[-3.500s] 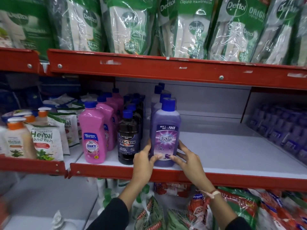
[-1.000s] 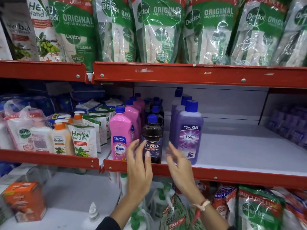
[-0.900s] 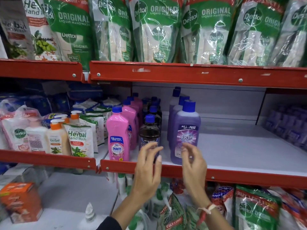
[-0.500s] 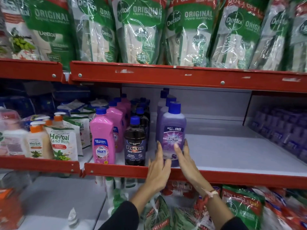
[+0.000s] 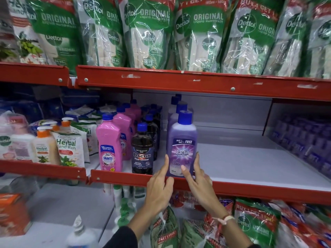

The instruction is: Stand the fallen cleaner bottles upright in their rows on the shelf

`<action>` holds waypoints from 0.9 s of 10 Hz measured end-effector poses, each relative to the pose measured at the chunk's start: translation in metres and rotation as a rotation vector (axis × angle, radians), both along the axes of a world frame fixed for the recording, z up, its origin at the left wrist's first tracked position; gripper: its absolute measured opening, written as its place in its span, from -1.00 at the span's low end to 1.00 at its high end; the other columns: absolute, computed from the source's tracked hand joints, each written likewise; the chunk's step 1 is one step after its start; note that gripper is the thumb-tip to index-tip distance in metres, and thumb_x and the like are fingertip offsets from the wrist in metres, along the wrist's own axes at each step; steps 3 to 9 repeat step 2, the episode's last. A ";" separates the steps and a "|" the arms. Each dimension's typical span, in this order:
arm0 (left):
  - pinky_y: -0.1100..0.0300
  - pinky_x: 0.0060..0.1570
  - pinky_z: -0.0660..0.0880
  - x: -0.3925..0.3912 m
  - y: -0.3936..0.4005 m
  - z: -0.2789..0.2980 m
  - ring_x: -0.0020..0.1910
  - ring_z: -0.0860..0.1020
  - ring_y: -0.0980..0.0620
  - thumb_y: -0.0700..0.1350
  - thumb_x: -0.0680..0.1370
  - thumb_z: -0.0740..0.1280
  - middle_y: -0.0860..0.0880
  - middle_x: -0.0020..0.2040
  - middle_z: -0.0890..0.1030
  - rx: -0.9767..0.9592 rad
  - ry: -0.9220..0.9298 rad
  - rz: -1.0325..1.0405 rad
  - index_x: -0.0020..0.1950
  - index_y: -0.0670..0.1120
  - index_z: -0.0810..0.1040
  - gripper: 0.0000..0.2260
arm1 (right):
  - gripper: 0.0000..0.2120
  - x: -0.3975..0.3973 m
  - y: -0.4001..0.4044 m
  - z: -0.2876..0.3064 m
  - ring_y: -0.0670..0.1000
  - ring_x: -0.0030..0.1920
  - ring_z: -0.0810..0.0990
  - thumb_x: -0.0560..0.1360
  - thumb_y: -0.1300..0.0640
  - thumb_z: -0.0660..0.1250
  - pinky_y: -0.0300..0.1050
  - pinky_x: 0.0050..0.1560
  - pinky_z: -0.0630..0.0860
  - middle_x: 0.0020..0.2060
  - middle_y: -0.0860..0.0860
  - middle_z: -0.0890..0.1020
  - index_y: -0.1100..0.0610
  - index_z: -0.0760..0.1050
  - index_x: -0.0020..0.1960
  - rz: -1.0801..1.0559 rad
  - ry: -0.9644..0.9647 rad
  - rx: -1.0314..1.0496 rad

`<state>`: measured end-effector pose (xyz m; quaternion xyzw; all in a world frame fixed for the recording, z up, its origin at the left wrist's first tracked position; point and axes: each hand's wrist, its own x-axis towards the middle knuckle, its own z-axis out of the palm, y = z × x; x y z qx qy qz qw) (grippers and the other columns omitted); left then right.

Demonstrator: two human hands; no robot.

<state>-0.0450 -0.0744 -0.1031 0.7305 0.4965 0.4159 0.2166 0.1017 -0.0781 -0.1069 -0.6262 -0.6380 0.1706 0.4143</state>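
Three rows of cleaner bottles stand upright on the middle shelf [image 5: 250, 163]: pink Shakti bottles [image 5: 109, 145], dark Bactin bottles [image 5: 142, 149] and purple Bactin bottles. The front purple bottle [image 5: 182, 140] stands at the shelf's red front lip. My left hand [image 5: 160, 185] touches its lower left side with straight fingers. My right hand [image 5: 197, 178] rests fingertips on its lower right side and label. Both hands flank the bottle's base without wrapping around it. No fallen bottle is visible.
Green Dettol refill pouches [image 5: 148, 33] fill the shelf above. Herbal hand wash packs and pump bottles [image 5: 66, 147] sit on the left bay. More purple bottles [image 5: 304, 140] blur at far right. Pouches [image 5: 256, 222] crowd the shelf below. The white shelf right of the purple row is bare.
My hands hovered apart in front of the dark and purple bottles a second ago; they have since closed in and now touch both sides of the front purple bottle's base. The view shifted slightly.
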 end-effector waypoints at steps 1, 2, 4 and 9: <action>-0.09 0.24 0.42 -0.001 -0.005 0.001 0.24 0.48 -0.24 0.01 0.52 0.02 -0.25 0.35 0.45 0.011 0.051 -0.058 0.47 0.25 -0.16 -0.42 | -0.20 0.002 -0.004 0.001 0.05 0.40 0.38 0.43 -0.46 -0.01 0.19 0.48 0.16 0.43 -0.01 0.39 -0.26 -0.41 0.45 0.026 -0.027 -0.017; 0.05 0.50 0.11 -0.002 -0.014 0.002 0.51 0.12 0.04 0.07 0.53 -0.02 -0.04 0.56 0.08 0.081 0.139 -0.052 0.49 0.08 -0.16 -0.43 | -0.27 0.002 -0.011 0.007 -0.01 0.51 0.19 0.46 -0.42 0.00 0.09 0.51 0.12 0.53 -0.05 0.18 -0.27 -0.28 0.48 -0.007 -0.046 0.039; 0.05 0.50 0.11 -0.002 -0.014 0.002 0.51 0.12 0.04 0.07 0.53 -0.02 -0.04 0.56 0.08 0.081 0.139 -0.052 0.49 0.08 -0.16 -0.43 | -0.27 0.002 -0.011 0.007 -0.01 0.51 0.19 0.46 -0.42 0.00 0.09 0.51 0.12 0.53 -0.05 0.18 -0.27 -0.28 0.48 -0.007 -0.046 0.039; 0.05 0.50 0.11 -0.002 -0.014 0.002 0.51 0.12 0.04 0.07 0.53 -0.02 -0.04 0.56 0.08 0.081 0.139 -0.052 0.49 0.08 -0.16 -0.43 | -0.27 0.002 -0.011 0.007 -0.01 0.51 0.19 0.46 -0.42 0.00 0.09 0.51 0.12 0.53 -0.05 0.18 -0.27 -0.28 0.48 -0.007 -0.046 0.039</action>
